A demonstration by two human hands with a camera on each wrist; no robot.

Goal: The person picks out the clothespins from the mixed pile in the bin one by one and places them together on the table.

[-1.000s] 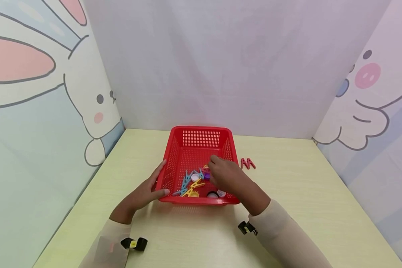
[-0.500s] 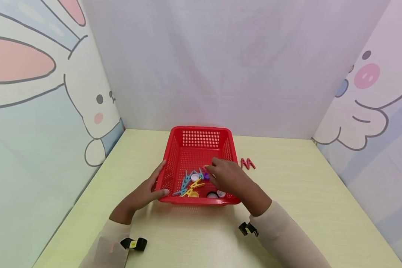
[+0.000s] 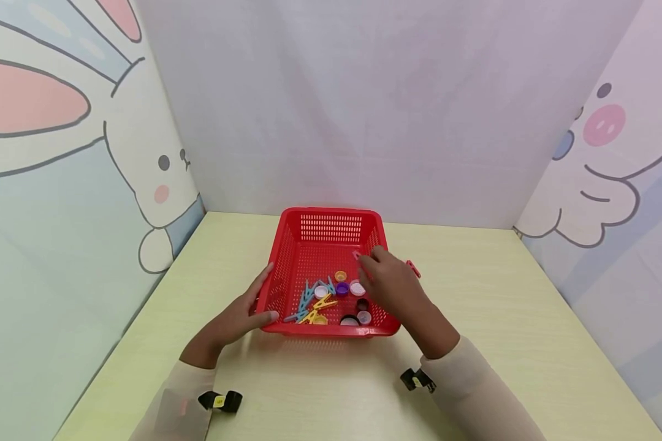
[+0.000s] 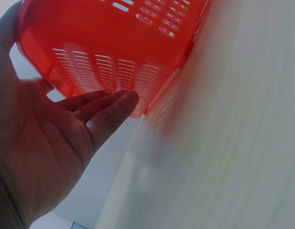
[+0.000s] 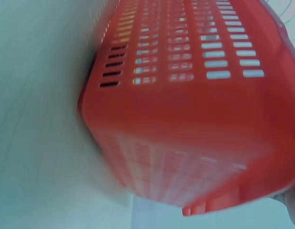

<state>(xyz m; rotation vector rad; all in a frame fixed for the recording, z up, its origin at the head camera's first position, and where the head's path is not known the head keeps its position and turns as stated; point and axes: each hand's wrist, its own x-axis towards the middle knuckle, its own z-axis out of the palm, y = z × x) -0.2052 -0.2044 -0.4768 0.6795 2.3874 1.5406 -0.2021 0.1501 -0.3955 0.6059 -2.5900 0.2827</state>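
Note:
A red plastic basket [image 3: 331, 331] stands on the table. My left hand [image 3: 233, 318] holds its left rim, thumb over the edge; in the left wrist view the fingers [image 4: 111, 112] lie along the outer wall. Over the basket's right side my right hand [image 3: 388, 285] pinches a pink-red clothespin [image 3: 356, 255]. Inside lie blue clothespins [image 3: 307, 297], yellow clothespins [image 3: 324, 302] and several bottle caps, among them a purple cap [image 3: 342, 289], an orange cap [image 3: 340, 276] and a white cap [image 3: 320, 292]. In the right wrist view, only a sliver of that hand shows beside the basket.
Another red clothespin [image 3: 413, 268] lies on the pale wooden table [image 3: 474, 294], right of the basket. Behind stands a plain whitish backdrop [image 3: 342, 122]. Cartoon-printed panels close off both sides.
My right hand has lifted a pink-red clothespin from the pile and moved right and slightly away, uncovering several caps. It now hides one clothespin on the table. The left hand stays put.

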